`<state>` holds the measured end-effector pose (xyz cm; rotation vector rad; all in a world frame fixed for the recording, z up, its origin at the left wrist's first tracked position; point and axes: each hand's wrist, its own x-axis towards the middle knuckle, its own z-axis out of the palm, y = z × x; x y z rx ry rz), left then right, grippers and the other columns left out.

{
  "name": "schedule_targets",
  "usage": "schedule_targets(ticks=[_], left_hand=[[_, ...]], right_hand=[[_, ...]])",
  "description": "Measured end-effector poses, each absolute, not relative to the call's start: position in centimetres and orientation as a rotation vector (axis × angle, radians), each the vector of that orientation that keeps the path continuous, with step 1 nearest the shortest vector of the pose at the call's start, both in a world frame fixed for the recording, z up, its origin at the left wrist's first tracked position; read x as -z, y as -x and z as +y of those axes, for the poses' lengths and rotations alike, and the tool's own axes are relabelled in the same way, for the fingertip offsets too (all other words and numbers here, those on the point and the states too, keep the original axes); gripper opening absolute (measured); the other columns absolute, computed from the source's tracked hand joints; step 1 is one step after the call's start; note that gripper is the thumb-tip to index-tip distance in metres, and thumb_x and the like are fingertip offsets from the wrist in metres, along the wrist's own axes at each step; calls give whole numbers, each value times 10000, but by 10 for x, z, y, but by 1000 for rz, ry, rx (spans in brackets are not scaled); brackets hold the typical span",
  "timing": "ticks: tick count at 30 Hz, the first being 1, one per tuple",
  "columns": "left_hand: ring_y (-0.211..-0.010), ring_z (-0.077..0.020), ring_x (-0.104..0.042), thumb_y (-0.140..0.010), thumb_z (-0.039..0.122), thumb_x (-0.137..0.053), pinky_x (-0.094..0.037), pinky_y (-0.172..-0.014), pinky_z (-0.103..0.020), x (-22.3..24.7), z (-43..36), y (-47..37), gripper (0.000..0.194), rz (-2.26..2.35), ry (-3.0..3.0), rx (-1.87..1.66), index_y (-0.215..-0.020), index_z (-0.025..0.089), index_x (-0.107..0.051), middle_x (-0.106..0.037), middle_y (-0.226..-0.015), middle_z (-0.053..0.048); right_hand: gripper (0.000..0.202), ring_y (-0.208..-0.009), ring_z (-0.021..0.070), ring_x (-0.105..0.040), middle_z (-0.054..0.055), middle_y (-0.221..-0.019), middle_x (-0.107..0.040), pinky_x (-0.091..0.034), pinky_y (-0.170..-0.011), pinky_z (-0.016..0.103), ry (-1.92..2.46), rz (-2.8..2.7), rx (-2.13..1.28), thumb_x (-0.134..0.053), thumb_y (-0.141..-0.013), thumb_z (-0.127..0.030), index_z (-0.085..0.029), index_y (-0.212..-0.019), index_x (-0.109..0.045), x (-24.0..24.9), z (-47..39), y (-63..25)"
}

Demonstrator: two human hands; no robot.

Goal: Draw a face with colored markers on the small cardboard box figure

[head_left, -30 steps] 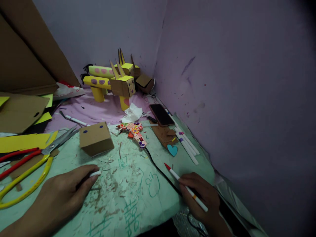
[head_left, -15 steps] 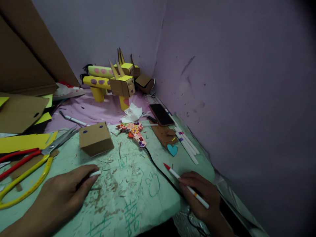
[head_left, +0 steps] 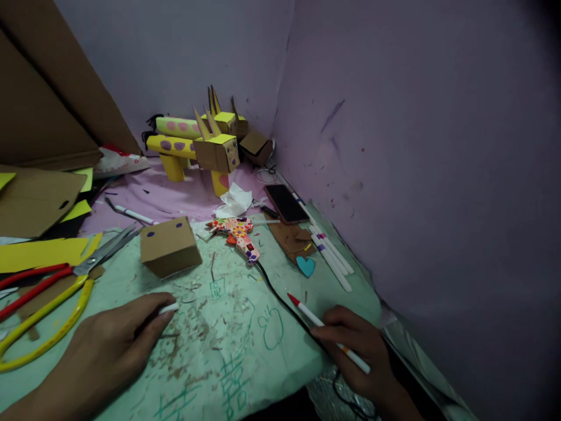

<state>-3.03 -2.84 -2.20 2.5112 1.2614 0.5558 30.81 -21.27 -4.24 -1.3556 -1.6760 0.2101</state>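
My left hand (head_left: pixel 118 345) rests on the green cloth, with a small white cap (head_left: pixel 169 308) pinched between thumb and forefinger. In my right hand (head_left: pixel 357 348) is a white marker (head_left: pixel 311 316) with a red tip that points up and left over the cloth. A brown cardboard box (head_left: pixel 170 248) with two dark dots on top sits beyond my left hand. Between and beyond the hands lies a flower-patterned glue gun (head_left: pixel 240 237), its black cord running toward my right hand. A blue heart (head_left: pixel 305 266) lies beyond the marker.
Scissors (head_left: pixel 92 263) with red and yellow handles lie at left. Several markers (head_left: pixel 331 263) and a phone (head_left: pixel 286 203) lie at right. Yellow cardboard animals (head_left: pixel 173 146) stand at the back near a purple wall (head_left: pixel 416 146). Brown scraps litter the cloth (head_left: pixel 258 374).
The red marker tip has moved slightly left and down, and the fingers of my right hand have shifted along the marker. My left hand has not visibly moved.
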Motion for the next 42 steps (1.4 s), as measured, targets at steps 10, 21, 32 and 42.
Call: schedule_targets(ticks=[10,21,32,42], left_hand=[[-718,-214,-779,-895,581,-472,-580,-575,-277,23,-28,32,395,1266,-2526,-525,-945,296,-740,-813,-860,38],[-713,-219,-776,-899,583,-468,-572,-582,-287,24,-27,32,390,1277,-2525,-488,-960,300,-730,-811,-859,37],[-810,-234,-770,-909,574,-455,-578,-684,-317,23,-27,35,391,1323,-2438,-338,-1013,302,-716,-807,-939,28],[-849,-242,-768,-915,561,-500,-578,-712,-309,19,-30,34,346,1303,-2422,-359,-1020,310,-714,-805,-972,46]], right_hand=[[363,-646,146,-616,26,-774,-618,-492,-553,252,1324,-1737,-194,-546,-832,-6,-225,-1056,-728,35,-210,-304],[324,-648,172,-619,28,-745,-691,-499,-568,301,1408,-1690,-90,-561,-849,-37,-209,-1088,-695,41,-214,-306],[224,-617,149,-625,-3,-711,-672,-497,-557,272,1459,-1554,-112,-647,-857,-98,-240,-1011,-729,44,-214,-304],[167,-565,172,-655,-3,-663,-687,-490,-510,262,1685,-1283,-26,-634,-875,-314,-251,-817,-779,58,-215,-299]])
